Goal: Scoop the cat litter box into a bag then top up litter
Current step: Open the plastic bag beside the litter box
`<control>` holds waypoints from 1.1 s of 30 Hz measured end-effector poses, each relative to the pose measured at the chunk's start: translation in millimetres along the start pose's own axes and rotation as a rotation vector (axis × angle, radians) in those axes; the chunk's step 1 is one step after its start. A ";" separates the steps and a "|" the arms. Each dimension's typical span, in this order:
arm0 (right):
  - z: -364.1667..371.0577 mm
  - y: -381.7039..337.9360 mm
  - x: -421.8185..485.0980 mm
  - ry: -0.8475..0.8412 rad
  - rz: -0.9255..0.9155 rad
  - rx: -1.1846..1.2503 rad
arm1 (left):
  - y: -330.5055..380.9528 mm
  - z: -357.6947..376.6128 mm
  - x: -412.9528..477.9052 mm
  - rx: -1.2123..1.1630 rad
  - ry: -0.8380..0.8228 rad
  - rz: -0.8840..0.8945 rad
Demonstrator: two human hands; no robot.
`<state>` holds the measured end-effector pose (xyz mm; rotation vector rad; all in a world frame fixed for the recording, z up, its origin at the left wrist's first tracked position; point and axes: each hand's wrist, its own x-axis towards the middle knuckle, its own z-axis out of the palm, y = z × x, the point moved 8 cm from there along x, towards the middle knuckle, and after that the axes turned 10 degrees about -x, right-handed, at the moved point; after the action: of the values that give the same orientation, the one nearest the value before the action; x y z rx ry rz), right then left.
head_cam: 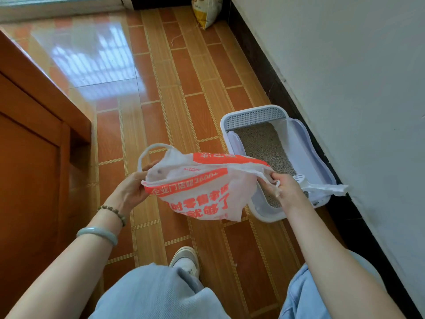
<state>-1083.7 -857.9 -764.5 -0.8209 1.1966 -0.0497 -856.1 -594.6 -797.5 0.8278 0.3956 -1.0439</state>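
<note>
Between the two hands, above the tiled floor [179, 107], hangs a white plastic bag [202, 187] with red print, stretched sideways. The left hand [131, 189] grips the bag's left edge just below its handle loop, fingers curled round the plastic. The right hand [285, 189] pinches the bunched right handle, and sits over the near end of the litter box [305, 148]. The bag's right side overlaps the near left corner of the box. Grey litter [262, 143] fills the box floor, and a white scoop [301, 180] lies at the near end, just beyond the right hand. The box stands close along the black skirting [264, 72] of the wall [356, 88], on the right. A wooden cabinet [34, 146] bounds the left side, well apart from the box, with open floor between them. A yellow sack [207, 10] leans at the far end near the skirting
</note>
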 end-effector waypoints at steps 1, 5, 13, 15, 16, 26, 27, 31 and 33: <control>-1.3 -2.4 -3.6 0.000 -0.028 -0.132 | -4.1 0.3 0.1 -0.001 0.008 -0.028; -0.6 -2.5 -0.4 0.029 -0.018 -0.134 | -1.9 3.4 -3.3 0.211 0.108 -0.024; 1.5 4.9 8.6 -0.180 0.202 -0.100 | 4.2 -4.2 -7.8 0.239 0.159 0.000; 4.5 1.0 9.6 -0.242 0.168 -0.016 | 8.2 -0.7 -5.8 0.091 0.096 0.058; 9.2 -0.6 8.8 -0.302 0.133 0.032 | 9.5 0.9 -3.7 0.027 0.054 0.084; 41.0 36.0 17.8 -0.496 0.077 -0.214 | -28.1 34.5 8.1 -0.007 -0.247 -0.056; 39.8 41.4 19.0 -0.452 0.070 -0.347 | -29.9 29.8 9.7 0.023 -0.201 -0.060; 20.2 23.0 19.4 -0.135 -0.102 -0.901 | -30.7 11.6 13.4 0.086 -0.064 -0.040; 21.7 -8.9 13.0 0.010 -0.386 -1.104 | -24.9 14.7 10.5 0.157 -0.034 -0.007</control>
<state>-1057.0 -858.5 -767.1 -2.0094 1.0104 0.3212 -874.4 -618.2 -805.1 0.9480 0.2897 -1.1040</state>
